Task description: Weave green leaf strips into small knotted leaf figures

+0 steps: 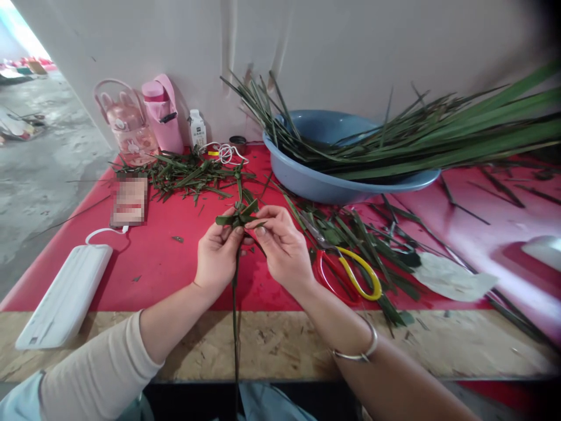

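A small woven piece of green leaf strips [238,216] is held up over the red table cover [175,263]. My left hand [218,255] pinches it from the left and below. My right hand [284,248] pinches its right end with fingertips. A long thin green stem [235,327] hangs from the piece down past the table's front edge. Scissors with one red and one yellow handle [348,272] lie just right of my right hand among cut leaves.
A blue basin [324,181] with long green leaves [438,137] sits at the back right. Cut leaf scraps [188,174], a phone [129,202], a white power bank [65,295], pink bottles [164,114], a small white bottle [197,128] and a pale paper scrap [451,278] lie around.
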The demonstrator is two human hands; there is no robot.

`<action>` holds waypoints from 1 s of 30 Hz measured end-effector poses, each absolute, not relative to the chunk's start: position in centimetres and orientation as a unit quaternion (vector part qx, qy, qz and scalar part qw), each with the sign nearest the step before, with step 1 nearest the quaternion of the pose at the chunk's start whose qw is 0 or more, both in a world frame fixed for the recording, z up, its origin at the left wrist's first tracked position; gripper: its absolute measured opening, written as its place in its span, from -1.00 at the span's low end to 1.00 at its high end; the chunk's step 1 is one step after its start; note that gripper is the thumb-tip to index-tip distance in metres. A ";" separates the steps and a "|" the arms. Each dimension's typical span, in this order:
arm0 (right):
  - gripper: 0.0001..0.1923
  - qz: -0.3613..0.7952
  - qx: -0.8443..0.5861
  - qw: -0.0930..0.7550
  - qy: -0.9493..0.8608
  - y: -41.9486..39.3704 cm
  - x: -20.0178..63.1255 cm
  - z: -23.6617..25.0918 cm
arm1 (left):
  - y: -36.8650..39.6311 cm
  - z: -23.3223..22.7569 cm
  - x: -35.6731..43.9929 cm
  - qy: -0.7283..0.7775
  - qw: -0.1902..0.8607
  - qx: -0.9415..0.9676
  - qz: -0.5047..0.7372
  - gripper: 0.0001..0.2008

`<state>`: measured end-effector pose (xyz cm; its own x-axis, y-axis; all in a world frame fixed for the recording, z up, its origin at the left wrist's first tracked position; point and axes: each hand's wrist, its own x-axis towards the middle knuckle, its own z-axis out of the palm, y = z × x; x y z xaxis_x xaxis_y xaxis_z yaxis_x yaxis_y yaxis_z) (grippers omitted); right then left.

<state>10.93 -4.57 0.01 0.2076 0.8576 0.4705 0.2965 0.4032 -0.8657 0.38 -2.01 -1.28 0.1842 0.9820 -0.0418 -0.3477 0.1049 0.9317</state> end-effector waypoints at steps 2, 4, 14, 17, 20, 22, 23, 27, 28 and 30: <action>-0.90 0.208 -0.509 0.584 -0.597 -4.8 11.0 0.3 | -1.9 -1.4 0.4 0.366 0.637 0.427 0.527 -0.59; -0.93 0.237 -0.525 0.568 -0.587 -4.8 10.9 0.5 | -1.8 -1.6 0.4 0.356 0.627 0.436 0.539 -0.61; -0.85 0.407 -0.594 0.547 -0.426 -4.6 9.8 1.0 | -1.6 -2.7 0.0 0.403 0.479 0.570 0.532 -0.62; -0.81 0.397 -0.605 0.553 -0.412 -4.5 9.9 1.0 | -1.9 -2.8 0.0 0.399 0.453 0.597 0.529 -0.63; -0.79 0.390 -0.611 0.555 -0.408 -4.5 10.1 0.8 | -2.1 -2.9 0.1 0.389 0.440 0.611 0.531 -0.64; -0.79 0.392 -0.609 0.554 -0.410 -4.5 10.2 0.7 | -2.1 -2.9 0.0 0.386 0.427 0.621 0.532 -0.64; -0.79 0.393 -0.608 0.554 -0.411 -4.5 10.2 0.6 | -2.1 -3.0 0.0 0.386 0.420 0.626 0.532 -0.64; -0.79 0.409 -0.592 0.570 -0.398 -4.4 10.2 0.5 | -2.2 -3.1 -0.1 0.383 0.399 0.644 0.529 -0.63; -0.79 0.415 -0.584 0.576 -0.393 -4.4 10.2 0.5 | -2.2 -3.1 -0.2 0.382 0.395 0.649 0.526 -0.63; -0.79 0.424 -0.572 0.585 -0.387 -4.4 10.2 0.5 | -2.3 -3.2 -0.2 0.381 0.387 0.663 0.516 -0.61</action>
<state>10.16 -4.44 0.51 0.3407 0.9396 -0.0320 -0.0531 -0.0147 -0.9985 -0.25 -2.27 -3.19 0.1782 0.9040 0.3886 0.1061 -0.4102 0.9058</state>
